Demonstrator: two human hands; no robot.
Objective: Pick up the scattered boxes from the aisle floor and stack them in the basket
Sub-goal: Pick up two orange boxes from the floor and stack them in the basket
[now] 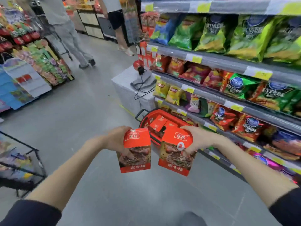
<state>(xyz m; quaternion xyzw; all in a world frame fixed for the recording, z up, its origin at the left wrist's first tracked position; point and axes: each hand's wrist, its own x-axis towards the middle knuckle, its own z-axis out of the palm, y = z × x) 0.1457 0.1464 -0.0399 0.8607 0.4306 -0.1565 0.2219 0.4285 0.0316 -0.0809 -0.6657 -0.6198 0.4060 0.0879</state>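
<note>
Bright, even light; edges warped and smeared, blurry throughout

Two red cartons are held clear of the aisle floor (pixel 91 121), side by side and just apart. The left box (pixel 136 150), printed with a meat picture, hangs near upright, gripped at its top by the left hand (pixel 117 137). The right box (pixel 176 154), same design, is slightly tilted and held by the right hand (pixel 197 138). Just beyond them the red basket (pixel 145 123) stands on the floor, with stacked boxes (pixel 160 122) lying inside.
</note>
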